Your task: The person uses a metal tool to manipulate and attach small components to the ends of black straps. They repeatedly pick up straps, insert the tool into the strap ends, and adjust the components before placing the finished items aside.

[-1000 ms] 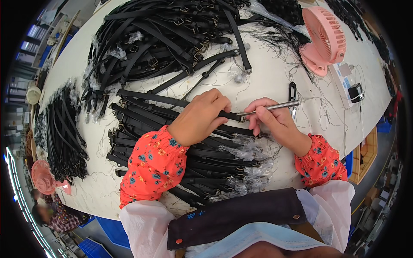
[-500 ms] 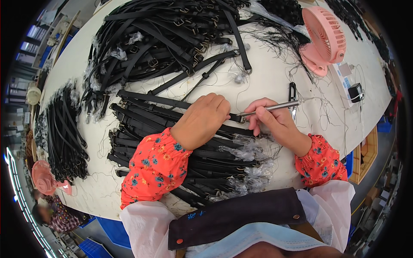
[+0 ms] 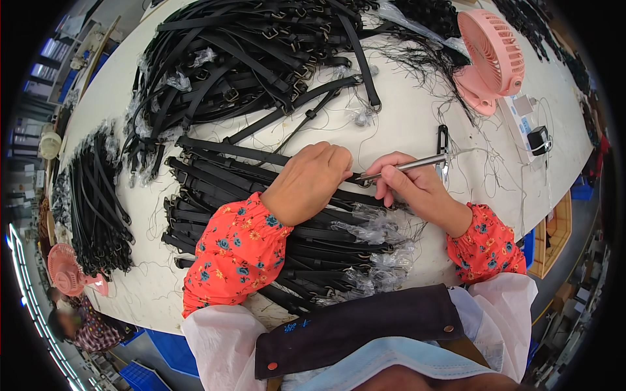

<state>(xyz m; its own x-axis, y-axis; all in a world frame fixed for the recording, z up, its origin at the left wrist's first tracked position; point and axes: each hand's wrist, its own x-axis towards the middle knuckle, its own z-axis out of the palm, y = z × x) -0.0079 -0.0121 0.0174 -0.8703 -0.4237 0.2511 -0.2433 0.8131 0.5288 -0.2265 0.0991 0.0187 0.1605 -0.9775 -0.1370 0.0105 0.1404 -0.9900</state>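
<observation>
The head view was filled by a pale round desk (image 3: 417,130), across which black straps were spread. The largest heap, a tangled pile of buckled straps (image 3: 254,58), was seen at the far side, and a second bundle of straps (image 3: 98,208) lay near the desk's left edge. A neater stack of straps (image 3: 261,215), some ends wrapped in clear plastic, was laid just in front of the person and under both forearms. A pink fan (image 3: 492,58) was stood at the far right, with a white power strip (image 3: 521,124) just beside it; another pink fan (image 3: 65,270) was seen at the lower left edge. The left hand (image 3: 310,186) was pressed palm-down on one strap of the stack, its fingers curled over the strap near the end; its grip was closed on that strap. The right hand (image 3: 417,189) was held just beside it, fingers pinched narrowly around a thin metal tool (image 3: 407,166), whose tip was set against the strap end between the two hands. Small black scissors (image 3: 443,146) lay just beyond the tool, and loose threads were scattered about.
</observation>
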